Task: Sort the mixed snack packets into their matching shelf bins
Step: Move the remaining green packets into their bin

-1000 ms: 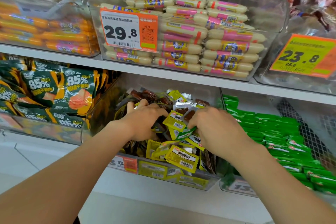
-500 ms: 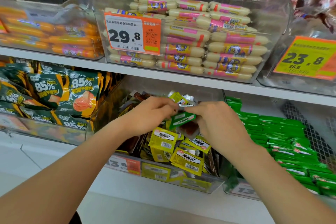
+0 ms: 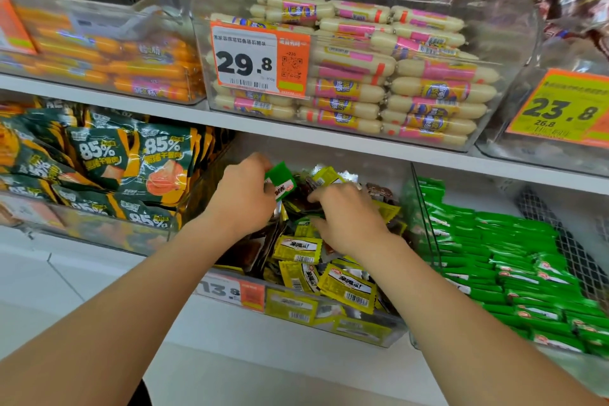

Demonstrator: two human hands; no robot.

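White shelf (image 3: 250,330), clear bin (image 3: 296,306): left fingers (image 3: 263,194) pinch green packet (image 3: 280,181); right fingers (image 3: 324,196) hold unclear.

Body in view: left forearm (image 3: 115,306) and right forearm (image 3: 461,323) — bare from near edge to wrist. Both hands — left hand (image 3: 244,196), right hand (image 3: 351,219) — bare.

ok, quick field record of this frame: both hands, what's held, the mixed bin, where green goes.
left hand: grips a green packet, held above the pile
right hand: fingers down among the packets; grasp unclear
mixed bin: clear, lower shelf, centre; mostly yellow packets, some brown
green bin: directly right of the mixed bin, filled with matching green packs
likely next: green packet probably goes right, into the green bin
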